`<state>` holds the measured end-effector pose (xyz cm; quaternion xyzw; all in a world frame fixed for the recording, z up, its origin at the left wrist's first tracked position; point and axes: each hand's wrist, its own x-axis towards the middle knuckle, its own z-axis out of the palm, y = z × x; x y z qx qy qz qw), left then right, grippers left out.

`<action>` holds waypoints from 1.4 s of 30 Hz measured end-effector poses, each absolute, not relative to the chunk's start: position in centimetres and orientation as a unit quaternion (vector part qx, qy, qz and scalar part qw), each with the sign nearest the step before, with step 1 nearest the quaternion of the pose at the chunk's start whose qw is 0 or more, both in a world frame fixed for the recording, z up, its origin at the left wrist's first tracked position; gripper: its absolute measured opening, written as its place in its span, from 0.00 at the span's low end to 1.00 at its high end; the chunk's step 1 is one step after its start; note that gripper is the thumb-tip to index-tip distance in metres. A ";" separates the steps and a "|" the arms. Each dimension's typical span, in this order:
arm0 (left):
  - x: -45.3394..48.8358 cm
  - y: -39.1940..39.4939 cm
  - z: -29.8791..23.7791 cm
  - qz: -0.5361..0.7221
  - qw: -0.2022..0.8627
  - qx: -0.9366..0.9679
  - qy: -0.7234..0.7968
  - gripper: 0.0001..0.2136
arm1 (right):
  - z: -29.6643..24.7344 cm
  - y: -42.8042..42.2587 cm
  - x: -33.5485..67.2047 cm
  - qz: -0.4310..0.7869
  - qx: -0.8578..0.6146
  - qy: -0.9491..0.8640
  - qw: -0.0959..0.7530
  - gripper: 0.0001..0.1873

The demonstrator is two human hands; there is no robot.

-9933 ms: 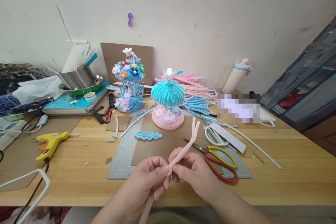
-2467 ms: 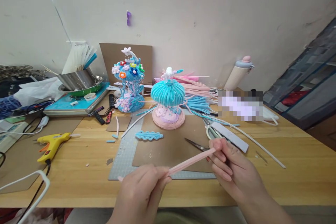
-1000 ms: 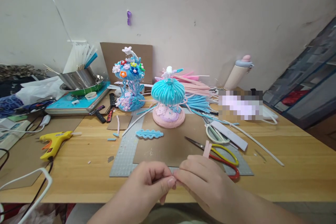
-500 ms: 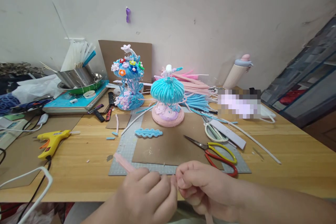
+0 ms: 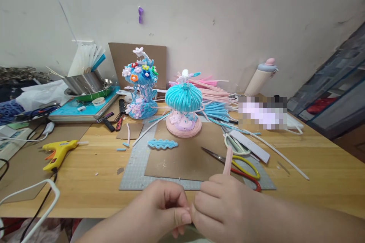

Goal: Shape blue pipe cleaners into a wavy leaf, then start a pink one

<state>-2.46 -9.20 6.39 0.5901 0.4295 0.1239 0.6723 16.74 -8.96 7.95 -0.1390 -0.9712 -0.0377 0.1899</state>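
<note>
A pale pink pipe cleaner (image 5: 228, 161) sticks up out of my right hand (image 5: 221, 203), which is closed round it. Right beside it my left hand (image 5: 168, 205) is pinched, thumb against fingers, and meets the right fingertips where the pink strand is mostly hidden. Both hands are above the table's front edge. Ahead of them stands a turquoise-domed pipe-cleaner model (image 5: 184, 98) on a round pink base. A wavy blue pipe-cleaner piece (image 5: 162, 144) lies on the cardboard, left of centre. Red-and-yellow-handled scissors (image 5: 219, 156) lie just beyond my right hand.
A yellow glue gun (image 5: 60, 153) lies at left. Behind are a flower-covered blue model (image 5: 141, 83), bundled blue pipe cleaners (image 5: 215, 111) and a metal bowl (image 5: 85, 82). Pale-handled scissors (image 5: 236, 145) lie at right, and a bottle (image 5: 260, 79) leans against the wall. Cardboard (image 5: 168, 165) covers a cutting mat (image 5: 129, 176).
Pink strand's upper end, which stuck out left past my left hand, now rises from my right hand. My left hand has turned, showing its thumb; the right has rolled over, knuckles up.
</note>
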 end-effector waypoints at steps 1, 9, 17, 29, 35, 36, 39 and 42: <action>-2.5 -9.3 6.3 0.136 0.628 0.624 0.444 0.11 | 7.9 -9.1 16.8 -0.023 -0.156 -0.970 0.187 0.09; -2.7 -9.6 6.2 0.229 0.003 0.948 0.220 0.11 | 4.9 -9.3 16.0 0.713 -0.396 -0.564 0.129 0.07; -3.0 -9.4 5.6 0.183 0.372 0.806 0.422 0.08 | 5.8 -9.0 16.4 0.366 -0.349 -0.837 0.208 0.08; -2.6 -9.3 6.5 0.167 0.457 0.793 0.366 0.11 | 6.0 -9.1 17.0 0.175 -0.186 -0.942 0.216 0.06; -3.2 -9.6 5.6 0.263 -0.066 0.942 0.195 0.10 | 4.4 -9.4 15.5 0.752 -0.396 -0.503 0.158 0.07; -3.2 -9.6 5.4 0.269 -0.065 0.940 0.199 0.10 | 4.4 -9.2 15.4 0.781 -0.391 -0.465 0.142 0.06; -3.1 -9.5 5.3 0.254 0.116 0.911 0.304 0.08 | 5.2 -8.7 15.8 0.678 -0.406 -0.587 0.176 0.08; -2.9 -9.4 5.8 0.178 0.476 0.752 0.420 0.13 | 6.3 -8.4 16.8 0.377 -0.313 -0.848 0.201 0.08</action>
